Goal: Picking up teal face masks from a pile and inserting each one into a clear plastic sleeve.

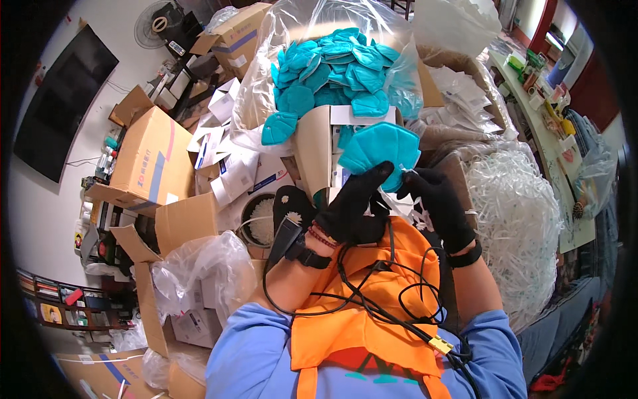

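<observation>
A teal folded face mask (380, 147) is held up before me. My left hand (352, 207), in a black glove, closes on its lower edge with the thumb on top. At the mask's lower right edge my right hand (442, 207), also black-gloved, pinches where a bit of white ear loop shows; its fingertips are partly hidden. White strips dangle below, between my hands. Beyond them, a big heap of teal masks (329, 66) fills a box lined with clear plastic (256, 80). One loose mask (278, 128) lies on the liner at the heap's near left.
To the right bulges a clear bag of white straps (512, 219). Cardboard boxes (149, 163) and small white cartons (232, 174) crowd the left. A round tub (256, 219) of white bits stands near my left wrist. Black cables (359, 292) loop across my orange apron (372, 326).
</observation>
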Demonstrator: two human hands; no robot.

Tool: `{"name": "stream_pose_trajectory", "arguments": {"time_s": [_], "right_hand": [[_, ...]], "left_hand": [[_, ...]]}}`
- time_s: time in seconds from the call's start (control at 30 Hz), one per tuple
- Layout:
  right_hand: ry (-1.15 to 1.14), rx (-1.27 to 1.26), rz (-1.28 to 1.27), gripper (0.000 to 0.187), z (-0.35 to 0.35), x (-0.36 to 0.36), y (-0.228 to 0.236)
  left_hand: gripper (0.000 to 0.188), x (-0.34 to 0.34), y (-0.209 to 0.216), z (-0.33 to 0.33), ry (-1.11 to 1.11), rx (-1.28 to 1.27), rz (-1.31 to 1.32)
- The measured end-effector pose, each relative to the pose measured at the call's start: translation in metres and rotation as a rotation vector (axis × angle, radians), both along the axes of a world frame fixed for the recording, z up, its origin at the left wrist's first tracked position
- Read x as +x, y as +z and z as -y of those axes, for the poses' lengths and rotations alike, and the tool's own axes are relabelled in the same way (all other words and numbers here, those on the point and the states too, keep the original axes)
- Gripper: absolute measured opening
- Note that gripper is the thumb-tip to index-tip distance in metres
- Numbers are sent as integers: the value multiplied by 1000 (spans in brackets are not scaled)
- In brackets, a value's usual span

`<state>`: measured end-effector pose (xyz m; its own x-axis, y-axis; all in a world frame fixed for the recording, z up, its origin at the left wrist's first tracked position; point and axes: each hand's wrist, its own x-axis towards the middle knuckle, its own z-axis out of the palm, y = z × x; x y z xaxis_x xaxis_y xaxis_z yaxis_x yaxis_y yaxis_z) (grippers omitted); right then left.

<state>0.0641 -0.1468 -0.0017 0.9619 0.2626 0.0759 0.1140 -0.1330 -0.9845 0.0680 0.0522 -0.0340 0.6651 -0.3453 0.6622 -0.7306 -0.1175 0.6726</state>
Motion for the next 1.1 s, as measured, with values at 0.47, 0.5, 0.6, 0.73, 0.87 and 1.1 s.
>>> {"name": "stream_pose_trajectory", "arguments": {"time_s": [0.47, 0.5, 0.6, 0.73, 0.87, 1.1], "right_hand": [[-12, 432, -305, 24, 9, -3, 4], [7, 321, -320, 23, 11, -4, 8], [79, 171, -333, 23, 14, -7, 12], [106, 323, -404, 24, 22, -11, -30], [89, 315, -75, 22, 28, -12, -40], [-193, 244, -86, 21, 26, 11, -27]], "left_hand": [[18, 1, 5, 1, -395, -561, -1388], [20, 3, 1, 0, -429, -533, -1433], [21, -9, 15, 3, -98, -269, -878], [25, 2, 5, 15, -197, -326, -1114], [26, -21, -27, 25, -20, 39, -713], [37, -45, -45, 39, 275, 493, 209]]}}
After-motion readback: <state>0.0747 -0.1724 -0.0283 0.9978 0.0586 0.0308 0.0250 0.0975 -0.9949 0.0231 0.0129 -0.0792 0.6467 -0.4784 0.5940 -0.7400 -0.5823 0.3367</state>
